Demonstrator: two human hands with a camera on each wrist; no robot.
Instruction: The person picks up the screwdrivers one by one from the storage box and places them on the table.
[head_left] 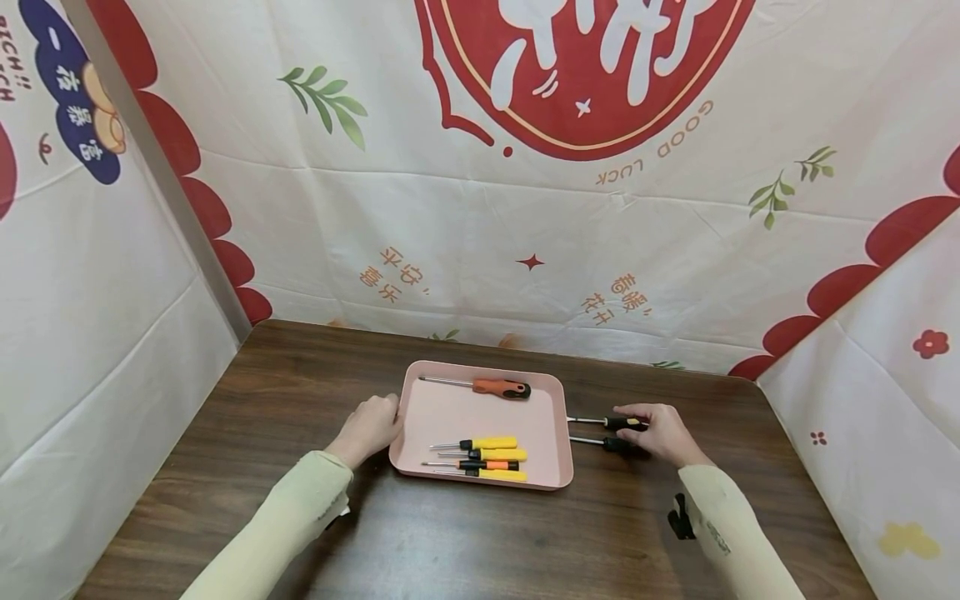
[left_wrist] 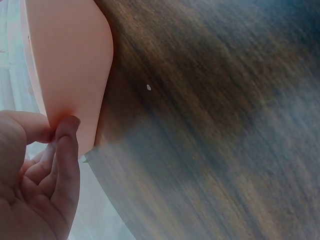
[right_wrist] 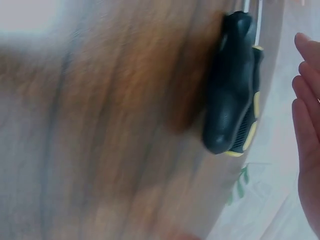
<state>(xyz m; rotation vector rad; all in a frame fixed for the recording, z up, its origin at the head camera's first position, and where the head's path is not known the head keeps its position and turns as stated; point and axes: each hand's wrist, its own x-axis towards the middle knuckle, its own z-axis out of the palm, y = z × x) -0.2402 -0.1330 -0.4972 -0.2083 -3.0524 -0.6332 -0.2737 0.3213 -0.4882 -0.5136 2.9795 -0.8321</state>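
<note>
Pink tray (head_left: 431, 417) on the worktop (head_left: 480, 542), five screwdrivers (head_left: 491, 387) inside, left rim pinched by my left hand (head_left: 371, 427). Two dark-handled screwdrivers (right_wrist: 230, 85), just right of it, my right hand (head_left: 663, 433) beside them, fingers parted.

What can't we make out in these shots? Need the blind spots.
- Head: back end of the yellow-marked handle, covered by the right grip.
- Head: tip shapes of the yellow screwdrivers, too small.
- Left wrist: inside of the pink tray, hidden by its outer wall.
- Right wrist: tips of both shafts, cut off by the top edge.
</note>
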